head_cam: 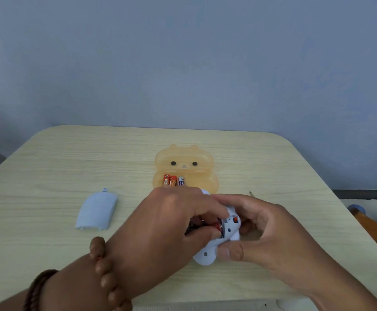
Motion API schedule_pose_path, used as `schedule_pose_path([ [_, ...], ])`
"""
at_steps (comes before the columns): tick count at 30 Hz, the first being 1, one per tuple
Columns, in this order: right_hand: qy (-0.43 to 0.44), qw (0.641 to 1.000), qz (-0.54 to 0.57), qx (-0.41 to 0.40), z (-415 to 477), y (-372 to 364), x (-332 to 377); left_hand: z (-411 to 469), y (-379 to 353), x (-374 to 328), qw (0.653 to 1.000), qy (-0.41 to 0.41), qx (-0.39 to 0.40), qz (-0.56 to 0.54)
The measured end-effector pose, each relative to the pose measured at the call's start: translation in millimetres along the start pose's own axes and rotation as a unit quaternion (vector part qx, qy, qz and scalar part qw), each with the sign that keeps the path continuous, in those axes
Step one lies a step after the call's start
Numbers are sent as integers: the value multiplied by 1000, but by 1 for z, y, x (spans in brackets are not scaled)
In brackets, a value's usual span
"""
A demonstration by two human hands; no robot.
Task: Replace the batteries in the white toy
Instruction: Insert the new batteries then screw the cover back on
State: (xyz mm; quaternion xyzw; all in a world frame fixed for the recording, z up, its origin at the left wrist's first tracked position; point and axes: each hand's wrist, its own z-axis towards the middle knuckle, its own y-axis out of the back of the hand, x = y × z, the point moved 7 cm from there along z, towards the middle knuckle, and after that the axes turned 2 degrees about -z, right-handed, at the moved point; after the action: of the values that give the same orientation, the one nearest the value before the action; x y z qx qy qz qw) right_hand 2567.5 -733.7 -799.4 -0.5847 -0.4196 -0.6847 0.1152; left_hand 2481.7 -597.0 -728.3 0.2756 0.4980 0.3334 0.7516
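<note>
The white toy (214, 245) lies underside up near the table's front, its battery bay uncovered. My right hand (266, 230) grips the toy's right end, thumb on its near edge. My left hand (171, 223) reaches over the bay and pinches a red battery (217, 226) that lies in it. The toy's pale battery cover (96, 209) lies apart at the left. Behind the hands, an orange bear-shaped case (185, 169) stands open and holds three batteries (173, 181).
The pale wooden table (71, 158) has rounded far corners and a blue-grey wall behind it. A thin metal tool tip (251, 194) shows just past my right hand. Blue and orange toys (375, 223) lie off the table's right edge.
</note>
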Motion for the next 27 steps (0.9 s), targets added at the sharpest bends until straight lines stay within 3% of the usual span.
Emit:
schedule_pose_path([
  [9,-5,1000,-6,0,-1,1,1,2,-6,10,997,75,17,-4],
  [20,-20,1000,-6,17,-1,2,1,-12,-2,26,994,88,43,42],
  [23,-31,996,55,61,-1,2,8,-15,-7,29,994,96,44,20],
  [27,-42,995,86,33,4,4,8,-14,-9,28,995,102,21,7],
])
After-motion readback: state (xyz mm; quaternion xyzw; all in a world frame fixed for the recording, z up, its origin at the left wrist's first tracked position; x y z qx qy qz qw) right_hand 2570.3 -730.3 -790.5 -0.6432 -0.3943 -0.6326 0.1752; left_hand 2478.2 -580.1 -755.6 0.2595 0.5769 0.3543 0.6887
